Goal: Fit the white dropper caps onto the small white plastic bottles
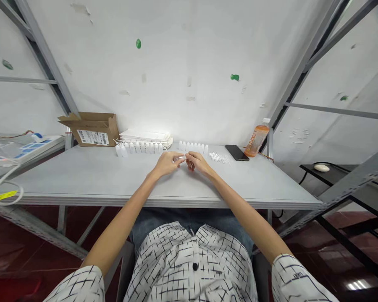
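Observation:
Near the middle of the grey table, my left hand [168,163] is closed around a small white bottle [179,157], which lies on its side between my two hands. My right hand [197,162] is pinched at the bottle's right end; whatever small part its fingertips hold is too small to tell. Behind my left hand stands a row of small white bottles [143,147], and a second row [193,147] stands behind my right hand. A pile of small white pieces [218,157] lies to the right of my right hand.
An open cardboard box [93,130] and stacked white sheets [145,135] sit at the back left of the table [113,180]. A black phone [237,152] and an orange drink bottle [257,139] are at the back right. Metal posts flank the table.

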A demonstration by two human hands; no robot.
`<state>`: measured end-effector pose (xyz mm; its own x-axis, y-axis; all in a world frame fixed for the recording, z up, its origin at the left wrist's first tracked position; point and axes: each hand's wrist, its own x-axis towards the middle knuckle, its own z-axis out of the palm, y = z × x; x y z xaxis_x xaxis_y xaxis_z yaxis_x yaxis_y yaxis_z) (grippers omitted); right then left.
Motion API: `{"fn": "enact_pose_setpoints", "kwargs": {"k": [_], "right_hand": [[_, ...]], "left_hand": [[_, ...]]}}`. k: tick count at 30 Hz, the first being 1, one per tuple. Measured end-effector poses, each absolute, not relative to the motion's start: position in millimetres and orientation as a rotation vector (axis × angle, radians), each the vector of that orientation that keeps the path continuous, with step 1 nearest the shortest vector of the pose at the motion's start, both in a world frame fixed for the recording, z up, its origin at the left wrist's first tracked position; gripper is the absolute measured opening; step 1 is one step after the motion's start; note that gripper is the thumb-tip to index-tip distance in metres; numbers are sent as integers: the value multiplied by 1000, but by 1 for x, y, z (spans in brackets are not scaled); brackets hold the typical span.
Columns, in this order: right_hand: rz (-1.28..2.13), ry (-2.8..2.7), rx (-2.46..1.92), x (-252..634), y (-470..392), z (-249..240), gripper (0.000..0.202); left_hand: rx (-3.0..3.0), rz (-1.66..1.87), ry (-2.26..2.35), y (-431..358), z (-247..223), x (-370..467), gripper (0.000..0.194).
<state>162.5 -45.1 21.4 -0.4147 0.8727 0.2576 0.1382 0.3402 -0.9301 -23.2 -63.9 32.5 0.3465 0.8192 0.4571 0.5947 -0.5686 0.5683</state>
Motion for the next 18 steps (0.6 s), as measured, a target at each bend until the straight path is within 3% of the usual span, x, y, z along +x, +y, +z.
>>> {"fn": "enact_pose_setpoints", "kwargs": {"k": [18], "right_hand": [[1317,-1662,-846,166,-47,29,40]], "left_hand": [[2423,1024,1326,-67,31,-20,36]]}}
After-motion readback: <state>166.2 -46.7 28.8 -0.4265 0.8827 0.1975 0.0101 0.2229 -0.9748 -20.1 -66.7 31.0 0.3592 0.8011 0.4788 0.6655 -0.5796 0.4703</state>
